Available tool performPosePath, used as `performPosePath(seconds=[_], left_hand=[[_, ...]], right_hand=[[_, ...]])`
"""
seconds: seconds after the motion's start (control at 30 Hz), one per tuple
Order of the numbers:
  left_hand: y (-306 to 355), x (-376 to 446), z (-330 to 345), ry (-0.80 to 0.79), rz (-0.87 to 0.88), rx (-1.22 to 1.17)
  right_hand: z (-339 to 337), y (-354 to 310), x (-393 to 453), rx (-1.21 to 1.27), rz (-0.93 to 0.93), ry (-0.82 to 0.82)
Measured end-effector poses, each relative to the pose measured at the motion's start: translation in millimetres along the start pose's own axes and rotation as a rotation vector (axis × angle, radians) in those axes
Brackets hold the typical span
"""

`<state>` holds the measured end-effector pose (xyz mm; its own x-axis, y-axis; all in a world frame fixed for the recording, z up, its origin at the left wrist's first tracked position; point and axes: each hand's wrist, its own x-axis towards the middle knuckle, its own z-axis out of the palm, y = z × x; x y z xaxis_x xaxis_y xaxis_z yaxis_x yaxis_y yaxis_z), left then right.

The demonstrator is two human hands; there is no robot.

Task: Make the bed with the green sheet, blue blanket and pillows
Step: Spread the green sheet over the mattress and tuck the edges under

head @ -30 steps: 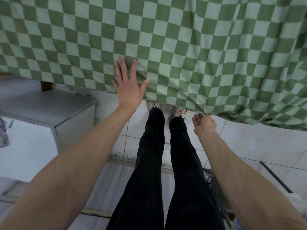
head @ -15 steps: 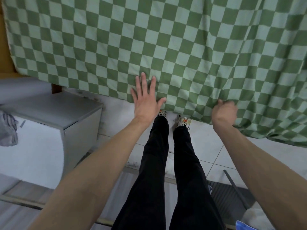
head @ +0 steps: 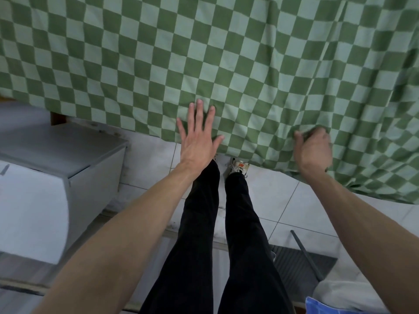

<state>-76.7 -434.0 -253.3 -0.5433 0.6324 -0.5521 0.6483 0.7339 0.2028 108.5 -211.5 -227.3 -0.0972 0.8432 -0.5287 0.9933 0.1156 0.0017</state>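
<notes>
Across the top of the head view hangs one green checked sheet (head: pixel 226 64), spread wide and draping down past the bed edge, its lower hem hanging above the white tiled floor (head: pixel 267 189). Folds gather in the sheet toward the right side.

Two bare hands reach forward to it. One left hand (head: pixel 196 141) lies flat against the sheet near its hem, fingers straight and spread, thumb out to the right; it holds nothing. One right hand (head: pixel 314 150) is curled into the cloth to the right, its fingers bunching a fold of the sheet just above the hem, the fabric puckering around the grip. The two hands are well apart along the same lower stretch of sheet.

Between the forearms stand two legs in black trousers (head: pixel 226 234). One pale shoe (head: pixel 239 166) with an orange patch shows plainly at the hem; the other is mostly hidden by the left wrist and the sheet.

Left of the legs stands one grey cabinet (head: pixel 59 168) on the floor, with a bit of brown wood (head: pixel 57 117) behind it under the sheet. At lower right lie one dark ribbed mat (head: pixel 294 261) with one dark rod (head: pixel 306 252) across it, one whitish bundle (head: pixel 340 291), and one corner of blue cloth (head: pixel 322 307) at the bottom edge; what that blue cloth is cannot be told.
</notes>
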Motion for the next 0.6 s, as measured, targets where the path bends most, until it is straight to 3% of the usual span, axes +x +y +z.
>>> performPosePath(seconds=[0.2, 0.33, 0.6], left_hand=[[3, -2, -4, 0.007, -0.007, 0.001], [7, -2, -5, 0.001, 0.014, 0.0], [17, 3, 0, 0.003, 0.014, -0.001]], right_hand=[[-4, -2, 10, -0.07, -0.106, -0.052], [-17, 19, 16, 0.03, 0.044, 0.019], [-20, 22, 31, 0.057, 0.05, 0.005]])
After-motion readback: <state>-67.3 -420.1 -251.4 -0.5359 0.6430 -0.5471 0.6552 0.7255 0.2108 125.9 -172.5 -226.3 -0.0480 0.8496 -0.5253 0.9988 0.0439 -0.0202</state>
